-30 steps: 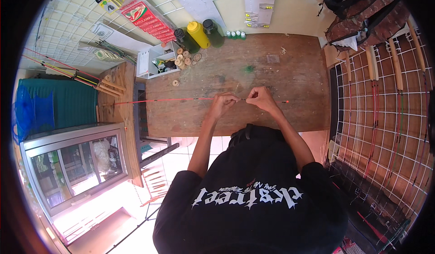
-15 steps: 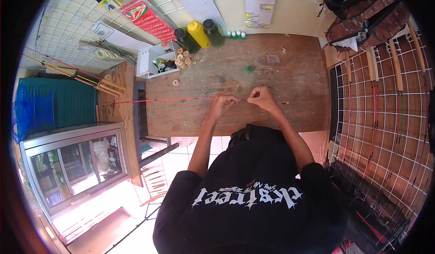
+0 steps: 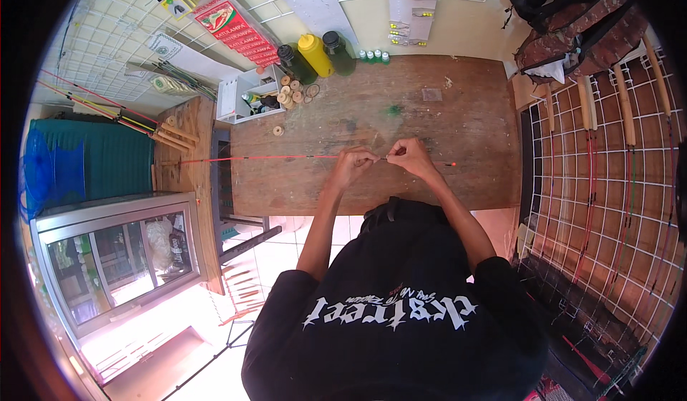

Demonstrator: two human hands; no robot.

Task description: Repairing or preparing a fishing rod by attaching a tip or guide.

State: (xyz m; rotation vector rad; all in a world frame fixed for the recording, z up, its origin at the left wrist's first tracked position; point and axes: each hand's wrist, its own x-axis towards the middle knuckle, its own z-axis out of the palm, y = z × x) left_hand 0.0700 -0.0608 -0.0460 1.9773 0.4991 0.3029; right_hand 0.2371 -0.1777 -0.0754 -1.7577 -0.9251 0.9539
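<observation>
A thin red fishing rod (image 3: 272, 157) stretches sideways over the wooden worktable, from the bench on the left to an orange tip (image 3: 454, 163) at the right. My left hand (image 3: 353, 165) is closed around it near the table's middle, thumb and fingertips pinched together. Just to the right, my right hand (image 3: 411, 157) also pinches the rod, its fingertips a short gap from the left ones. A small dark section shows in that gap. Whether a fine thread lies between my fingers is too small to tell.
At the table's (image 3: 343, 122) back left stand a white organizer box (image 3: 230, 100), wooden spools (image 3: 288, 93), a yellow squeeze bottle (image 3: 315, 55) and dark bottles (image 3: 338, 54). Small green bottles (image 3: 373, 56) line the back edge. More rods hang on the right wire grid (image 3: 572, 186).
My right hand has shifted slightly left, narrowing the gap to my left hand. The left hand and the rod stay nearly in place.
</observation>
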